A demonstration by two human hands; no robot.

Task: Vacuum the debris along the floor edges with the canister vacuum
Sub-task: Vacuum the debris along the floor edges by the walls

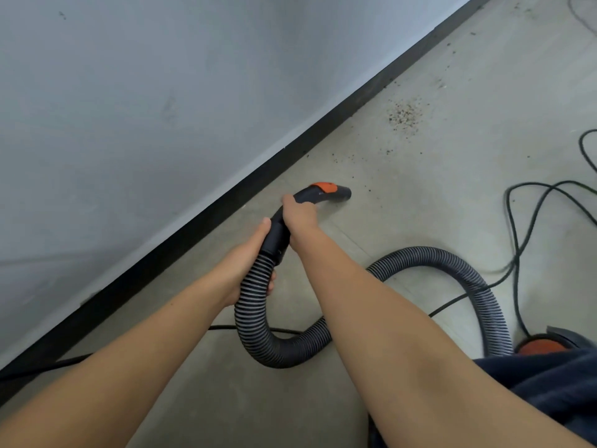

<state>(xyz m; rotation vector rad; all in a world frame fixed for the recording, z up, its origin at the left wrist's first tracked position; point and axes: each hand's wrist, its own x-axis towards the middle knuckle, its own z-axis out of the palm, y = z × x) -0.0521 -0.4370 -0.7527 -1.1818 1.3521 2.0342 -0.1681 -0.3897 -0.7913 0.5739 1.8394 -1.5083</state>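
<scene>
A black ribbed vacuum hose loops over the grey floor and ends in a black handle nozzle with an orange top. My right hand grips the handle just behind the orange part. My left hand holds the hose where the ribs meet the black cuff. The nozzle mouth hovers near the floor, pointing right. A patch of brown debris lies beyond it near the black baseboard, with scattered specks closer to the nozzle. The orange and black canister shows at lower right.
A grey wall fills the left. Black power cord snakes over the floor at right, and another stretch of cord runs along the baseboard at lower left. Dark clothing covers the lower right corner. More specks lie farther along the edge.
</scene>
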